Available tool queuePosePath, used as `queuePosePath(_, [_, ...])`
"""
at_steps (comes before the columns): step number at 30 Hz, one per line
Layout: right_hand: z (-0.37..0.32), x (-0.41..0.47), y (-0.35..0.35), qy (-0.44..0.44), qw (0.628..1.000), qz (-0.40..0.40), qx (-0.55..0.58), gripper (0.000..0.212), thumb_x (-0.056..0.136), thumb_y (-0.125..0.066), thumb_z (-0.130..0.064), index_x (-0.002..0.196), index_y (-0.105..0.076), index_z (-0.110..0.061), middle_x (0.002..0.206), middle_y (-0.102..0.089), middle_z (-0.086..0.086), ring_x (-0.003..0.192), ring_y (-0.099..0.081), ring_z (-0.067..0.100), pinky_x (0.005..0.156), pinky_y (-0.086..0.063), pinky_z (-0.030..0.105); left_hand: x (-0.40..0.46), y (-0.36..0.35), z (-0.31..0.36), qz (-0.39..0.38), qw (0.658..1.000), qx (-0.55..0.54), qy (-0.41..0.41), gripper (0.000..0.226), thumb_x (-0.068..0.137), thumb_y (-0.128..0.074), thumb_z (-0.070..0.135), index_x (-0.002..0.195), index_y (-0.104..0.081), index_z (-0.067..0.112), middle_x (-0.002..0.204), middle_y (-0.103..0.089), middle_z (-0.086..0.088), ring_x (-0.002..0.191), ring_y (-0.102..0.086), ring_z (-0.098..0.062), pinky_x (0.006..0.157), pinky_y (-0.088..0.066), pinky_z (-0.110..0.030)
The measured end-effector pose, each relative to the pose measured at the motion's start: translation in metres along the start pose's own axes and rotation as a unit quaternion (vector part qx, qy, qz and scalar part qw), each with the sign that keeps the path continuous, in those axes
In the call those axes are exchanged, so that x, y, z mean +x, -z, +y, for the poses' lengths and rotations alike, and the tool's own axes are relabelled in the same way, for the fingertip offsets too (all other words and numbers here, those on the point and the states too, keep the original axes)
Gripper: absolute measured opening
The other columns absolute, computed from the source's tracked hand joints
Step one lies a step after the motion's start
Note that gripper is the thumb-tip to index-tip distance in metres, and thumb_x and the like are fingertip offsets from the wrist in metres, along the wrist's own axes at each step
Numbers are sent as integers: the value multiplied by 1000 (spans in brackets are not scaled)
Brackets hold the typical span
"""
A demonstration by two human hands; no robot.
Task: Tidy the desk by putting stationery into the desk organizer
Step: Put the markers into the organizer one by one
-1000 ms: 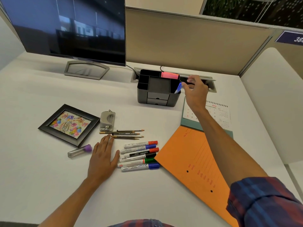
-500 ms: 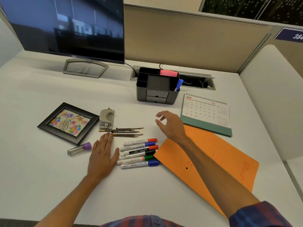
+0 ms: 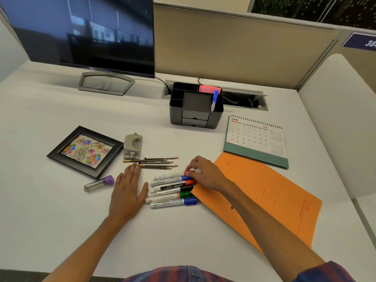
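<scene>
Early going here: one blue marker (image 3: 214,100) and a pink pad (image 3: 209,88) already stand in the desk organizer (image 3: 196,110), well beyond the fingers. Left on the worktop (image 3: 50,220): six markers (image 3: 173,190), the pencils (image 3: 154,162), a lead tube (image 3: 99,183) and a punch (image 3: 132,146). The right hand (image 3: 205,174) curls down, fingers (image 3: 190,166) closing on the red cap of the top marker (image 3: 173,176), though whether it is gripped firmly I cannot tell. The left hand (image 3: 128,190) lies flat, fingers straight, released, just beside the markers' ends.
</scene>
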State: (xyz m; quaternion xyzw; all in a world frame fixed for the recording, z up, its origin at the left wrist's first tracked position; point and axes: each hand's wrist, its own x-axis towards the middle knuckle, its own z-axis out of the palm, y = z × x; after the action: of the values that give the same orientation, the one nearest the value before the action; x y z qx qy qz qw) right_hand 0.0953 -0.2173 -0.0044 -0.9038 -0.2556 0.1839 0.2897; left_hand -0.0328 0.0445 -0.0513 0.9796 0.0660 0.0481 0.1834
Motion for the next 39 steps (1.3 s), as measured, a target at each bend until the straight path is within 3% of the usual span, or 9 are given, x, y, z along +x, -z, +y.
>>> queuePosePath(15, [2,2,5,4,999,-23,-29,23,95,-55,-42,105,-63,-23,112,-54,-6,100,-51,10,79,-46,27,0,0,0,7,1000,1,0,66,94,-28,48,146,-37,9,153,-36,-10,143,-29,-25,116,-24,-44])
queuePosePath(18, [1,2,9,-8,999,-5,45,20,95,-57,-35,103,-64,-19,108,-61,-4,97,-56,12,80,-48,28,-1,0,1,7,1000,-1,0,66,94,-28,48,145,-38,8,153,-36,-10,143,-30,-25,116,-24,-45])
queuePosePath(23, [-5,7,41,4,967,133,216,9,92,-63,-21,95,-69,-15,89,-72,-4,89,-64,12,78,-51,25,-1,0,1,7,1000,0,1,67,94,-27,49,146,-37,9,154,-34,-10,143,-28,-25,117,-23,-45])
queuePosePath(28, [-9,20,95,4,907,297,298,15,83,-74,-16,97,-69,-11,90,-72,7,88,-68,21,77,-54,29,-1,0,1,5,1000,-2,2,68,94,-26,51,147,-35,9,155,-33,-9,144,-27,-25,118,-22,-44])
queuePosePath(34, [-11,34,149,33,857,465,221,22,82,-77,-16,99,-67,-6,91,-71,2,83,-68,11,77,-56,20,0,1,1,7,1000,0,0,67,94,-27,49,146,-37,9,154,-35,-10,143,-28,-25,117,-24,-45])
queuePosePath(39, [-1,50,168,25,861,499,93,19,85,-73,-20,99,-65,-10,87,-68,-3,76,-64,3,73,-53,12,0,0,1,9,1000,-1,-1,66,94,-29,48,145,-38,7,152,-37,-11,142,-30,-26,116,-26,-46])
